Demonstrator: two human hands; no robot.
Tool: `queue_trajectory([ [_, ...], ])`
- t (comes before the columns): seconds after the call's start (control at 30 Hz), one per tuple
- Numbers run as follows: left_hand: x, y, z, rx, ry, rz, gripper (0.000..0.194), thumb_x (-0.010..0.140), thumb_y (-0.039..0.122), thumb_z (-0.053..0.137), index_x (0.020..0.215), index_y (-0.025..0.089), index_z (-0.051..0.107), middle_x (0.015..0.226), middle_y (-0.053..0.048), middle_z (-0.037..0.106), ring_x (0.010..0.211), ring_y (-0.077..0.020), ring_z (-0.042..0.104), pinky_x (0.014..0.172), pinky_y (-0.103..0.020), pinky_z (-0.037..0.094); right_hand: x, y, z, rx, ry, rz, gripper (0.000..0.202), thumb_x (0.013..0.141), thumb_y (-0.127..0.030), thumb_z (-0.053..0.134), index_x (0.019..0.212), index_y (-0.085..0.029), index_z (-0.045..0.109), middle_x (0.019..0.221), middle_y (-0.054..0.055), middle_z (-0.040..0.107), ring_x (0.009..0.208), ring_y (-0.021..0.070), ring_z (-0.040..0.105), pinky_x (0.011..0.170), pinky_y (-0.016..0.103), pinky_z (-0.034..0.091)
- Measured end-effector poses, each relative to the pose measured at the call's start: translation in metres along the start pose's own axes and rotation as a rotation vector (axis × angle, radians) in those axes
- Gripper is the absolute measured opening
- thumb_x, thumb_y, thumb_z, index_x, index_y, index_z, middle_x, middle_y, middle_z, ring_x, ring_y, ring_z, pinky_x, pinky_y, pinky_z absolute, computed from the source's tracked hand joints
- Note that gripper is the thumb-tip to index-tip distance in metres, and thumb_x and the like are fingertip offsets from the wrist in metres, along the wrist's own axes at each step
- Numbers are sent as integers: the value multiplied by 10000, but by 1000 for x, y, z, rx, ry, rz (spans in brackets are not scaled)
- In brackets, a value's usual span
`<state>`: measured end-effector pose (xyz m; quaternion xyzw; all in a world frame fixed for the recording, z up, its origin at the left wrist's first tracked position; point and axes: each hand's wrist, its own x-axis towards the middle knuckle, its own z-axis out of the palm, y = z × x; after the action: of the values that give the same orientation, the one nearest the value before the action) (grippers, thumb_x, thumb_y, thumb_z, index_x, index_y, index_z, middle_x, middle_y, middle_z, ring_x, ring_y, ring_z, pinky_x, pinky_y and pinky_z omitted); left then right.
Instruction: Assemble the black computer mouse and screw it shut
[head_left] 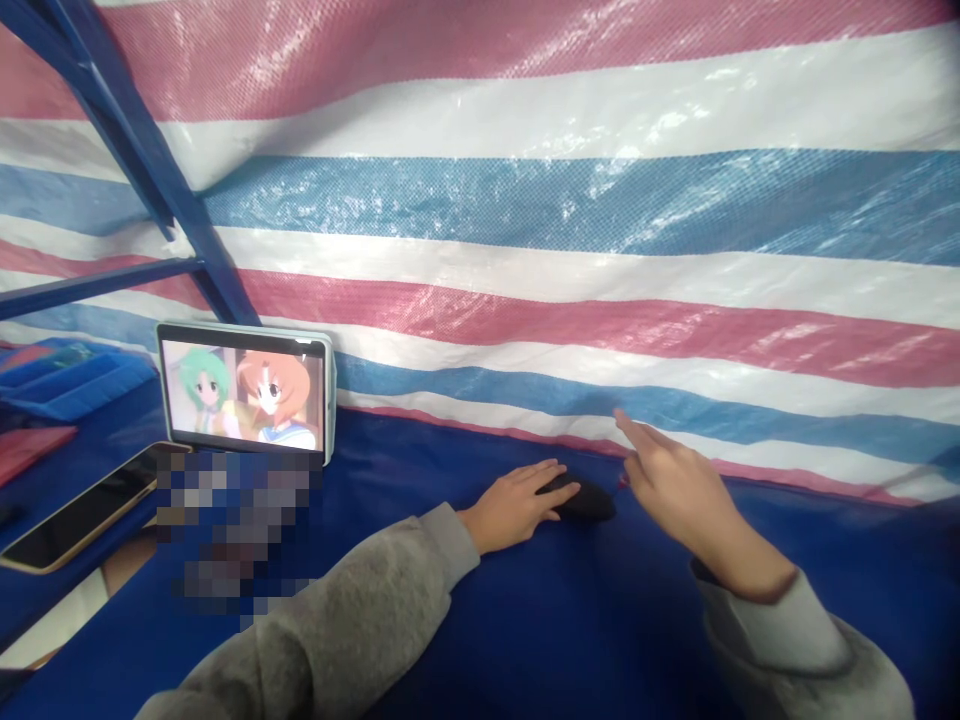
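My left hand (517, 507) lies palm down on the dark blue surface (585, 620), its fingers spread and reaching onto the left side of a black rounded object (586, 498). To the right, my right hand (671, 485) is raised beside that object, index finger stretched out toward the striped sheet and the other fingers curled. A small red thing (623, 482) shows by its curled fingers; whether they hold it cannot be made out. Both arms wear grey sleeves.
A tablet (244, 392) showing a cartoon stands upright at the left. Near it lie a phone (90, 510), a blue tray (82, 380) and a red item (30, 450). A striped sheet (525, 200) hangs behind, beside a blue metal frame (139, 125).
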<state>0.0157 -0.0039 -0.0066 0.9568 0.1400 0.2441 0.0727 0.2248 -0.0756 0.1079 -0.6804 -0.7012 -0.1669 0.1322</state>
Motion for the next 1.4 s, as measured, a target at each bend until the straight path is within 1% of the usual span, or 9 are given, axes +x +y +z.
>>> queue_trajectory([
  [0.23, 0, 1, -1, 11, -11, -8, 454, 1003, 299, 483, 1443, 219, 403, 1494, -121, 419, 1421, -242, 346, 1138, -400, 370, 2, 3, -8, 177, -96, 19, 611, 942, -292, 341, 1528, -133, 276, 748, 68, 730, 611, 247, 677, 567, 342, 503],
  [0.43, 1, 2, -4, 5, -15, -11, 451, 998, 285, 492, 1438, 228, 409, 1489, -119, 428, 1418, -240, 352, 1127, -400, 385, 3, 1, -1, 96, -70, 28, 452, 944, -394, 393, 1264, -162, 614, 587, 52, 691, 559, 241, 667, 560, 315, 471],
  [0.57, 0, 2, -3, 1, -13, -14, 463, 991, 291, 509, 1441, 237, 410, 1493, -112, 423, 1420, -243, 349, 1132, -404, 379, 2, 3, 0, 150, -51, 65, 433, 944, -420, 388, 1176, -174, 657, 628, 67, 714, 617, 250, 691, 609, 334, 499],
  [0.67, 0, 1, -2, -5, -11, -18, 462, 996, 296, 498, 1443, 231, 407, 1490, -115, 427, 1415, -240, 358, 1131, -401, 381, 2, 3, -3, 369, -80, 117, 433, 921, -360, 391, 1227, -172, 633, 824, 94, 762, 788, 262, 724, 677, 357, 530],
  [0.8, -1, 0, -1, -14, 0, -41, 456, 1000, 316, 490, 1440, 231, 409, 1476, -115, 443, 1402, -233, 381, 1128, -392, 387, 7, -2, 2, 1020, -180, 148, 475, 863, -312, 464, 1316, -197, 547, 1108, 104, 729, 997, 250, 699, 740, 355, 548],
  [0.93, -1, 0, 0, -1, -2, -33, 453, 997, 319, 497, 1433, 226, 419, 1478, -113, 440, 1404, -237, 375, 1135, -391, 378, 9, -10, 16, 1401, -84, 330, 442, 775, -239, 577, 1214, -191, 584, 810, 28, 711, 658, 165, 640, 595, 294, 474],
  [1.03, 0, 0, 0, 3, 0, -17, 446, 995, 297, 501, 1428, 217, 430, 1477, -118, 441, 1408, -239, 369, 1138, -386, 373, 9, -14, 23, 1557, 75, 466, 366, 738, -185, 557, 1099, -171, 617, 552, -53, 511, 470, 110, 407, 473, 258, 322],
  [1.13, 0, 0, -1, -1, 1, -20, 446, 994, 301, 504, 1426, 216, 432, 1471, -121, 448, 1401, -243, 381, 1128, -385, 386, 8, -15, 22, 1642, 113, 518, 242, 837, -303, 490, 937, -162, 660, 547, -42, 394, 495, 119, 348, 488, 277, 320],
  [1.4, -1, -1, 0, -1, -7, -29, 453, 1006, 317, 480, 1444, 236, 400, 1483, -107, 436, 1411, -232, 364, 1123, -394, 389, 9, -13, 20, 1793, 51, 550, 246, 791, -420, 652, 752, -182, 704, 728, 35, 546, 713, 160, 497, 635, 292, 410],
])
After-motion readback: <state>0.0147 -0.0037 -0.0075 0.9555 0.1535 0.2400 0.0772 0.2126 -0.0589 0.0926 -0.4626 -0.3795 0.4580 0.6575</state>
